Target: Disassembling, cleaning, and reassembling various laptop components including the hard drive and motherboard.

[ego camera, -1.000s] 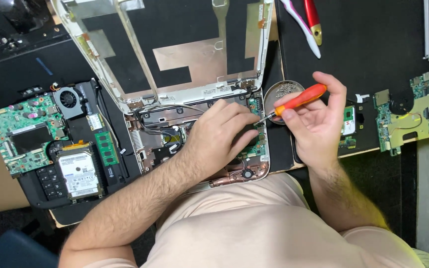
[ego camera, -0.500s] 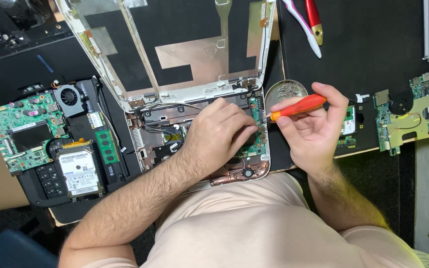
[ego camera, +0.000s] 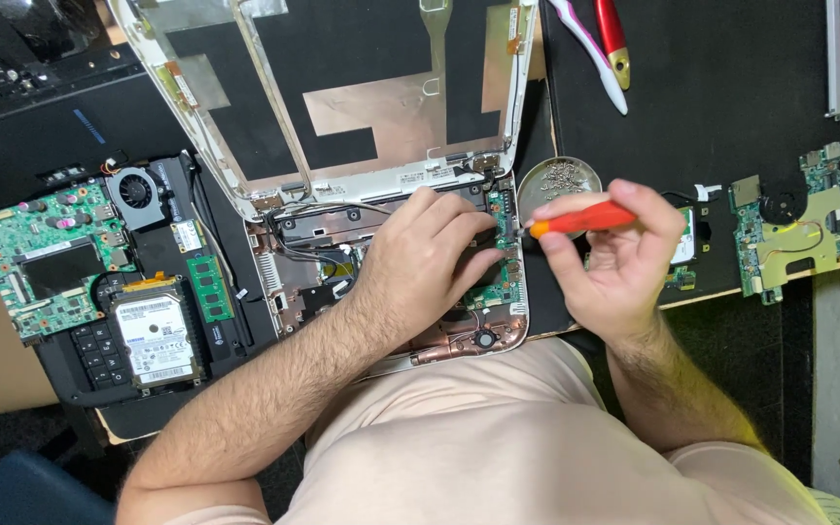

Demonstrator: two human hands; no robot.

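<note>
Nearest the body, the left hand (ego camera: 430,255) lies flat, fingers spread, pressing down inside the opened laptop base (ego camera: 391,292), which sits at the tabletop's (ego camera: 731,78) near edge. Just right of it, the right hand (ego camera: 614,262) has its grip pinched around an orange-handled screwdriver (ego camera: 580,220); the tool's long axis runs nearly level, tip pointing left at the small green circuit board (ego camera: 506,243) along the base's right rim. Little room lies between the two hands. Just beyond the grip sits a round metal dish of screws (ego camera: 558,180); farther off, the hinged lid shell (ego camera: 362,97) stands open, with bare dark tabletop to its right.
</note>
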